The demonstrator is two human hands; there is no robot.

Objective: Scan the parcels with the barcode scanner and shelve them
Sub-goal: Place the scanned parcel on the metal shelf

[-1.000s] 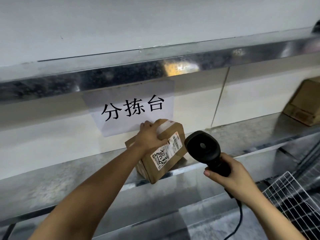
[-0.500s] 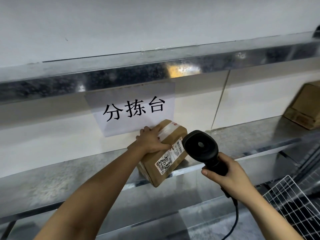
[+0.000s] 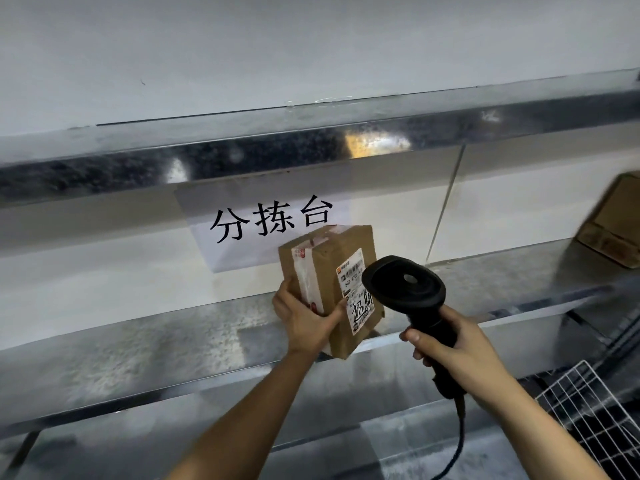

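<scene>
A small brown cardboard parcel [image 3: 341, 254] with clear tape and a white shipping label stands tilted on end over the metal shelf [image 3: 138, 341]. My left hand [image 3: 304, 318] grips it from below and the left. My right hand [image 3: 453, 344] holds a black corded barcode scanner [image 3: 405, 285], whose head sits right beside the label and covers part of it. The scanner's cable hangs down below my wrist.
A paper sign [image 3: 270, 220] with black characters is stuck on the white wall behind the parcel. Another cardboard box [image 3: 613, 220] rests on the shelf at far right. An upper metal shelf [image 3: 242, 157] runs overhead. A white wire basket [image 3: 595, 407] sits at lower right.
My left hand has shifted from on top of the parcel to under it and tipped the parcel up on end, label toward the scanner. The scanner has stayed close beside it.
</scene>
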